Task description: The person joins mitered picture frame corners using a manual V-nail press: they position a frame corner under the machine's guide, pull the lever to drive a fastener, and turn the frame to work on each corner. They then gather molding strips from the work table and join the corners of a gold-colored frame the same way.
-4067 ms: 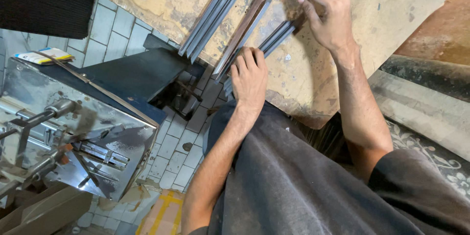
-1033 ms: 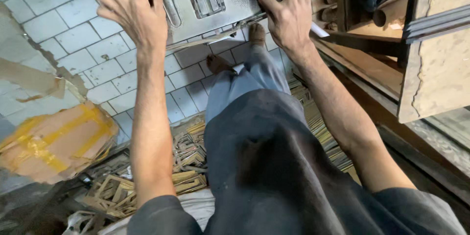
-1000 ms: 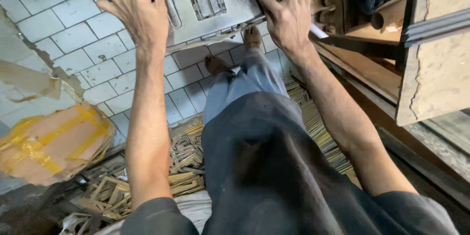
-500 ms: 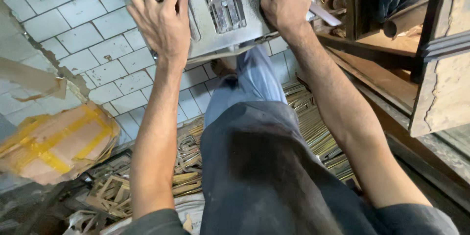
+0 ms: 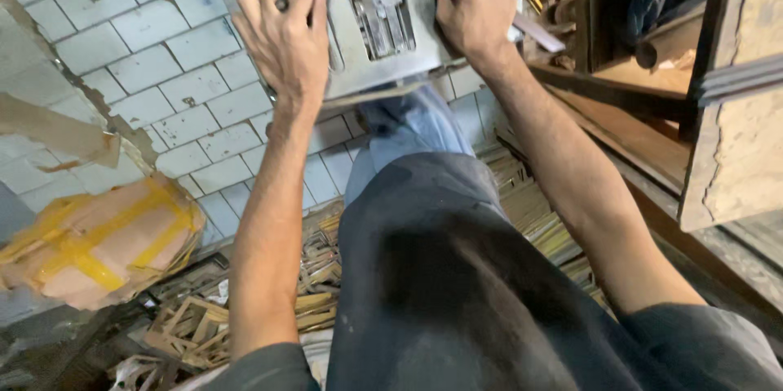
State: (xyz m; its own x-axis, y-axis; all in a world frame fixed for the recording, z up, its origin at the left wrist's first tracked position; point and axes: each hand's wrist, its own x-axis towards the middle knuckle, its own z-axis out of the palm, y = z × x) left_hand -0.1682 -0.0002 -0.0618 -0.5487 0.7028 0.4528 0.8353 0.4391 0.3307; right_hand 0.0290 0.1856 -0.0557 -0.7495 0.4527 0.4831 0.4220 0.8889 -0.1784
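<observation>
White-tiled floor (image 5: 147, 73) strewn with wood offcuts (image 5: 245, 318) below, both hands have shifted inward on the grey metal machine (image 5: 383, 24): left hand (image 5: 285, 40) fingers clamped on its near-left edge, right hand (image 5: 473, 0) fingers spread flat, pressing its right side.

We wear a dark grey shirt with short sleeves, so our arms are bare down to our left hand (image 5: 285, 40) and right hand (image 5: 473, 0). Our trousers are blue-grey. We see no rings or watch on us
</observation>
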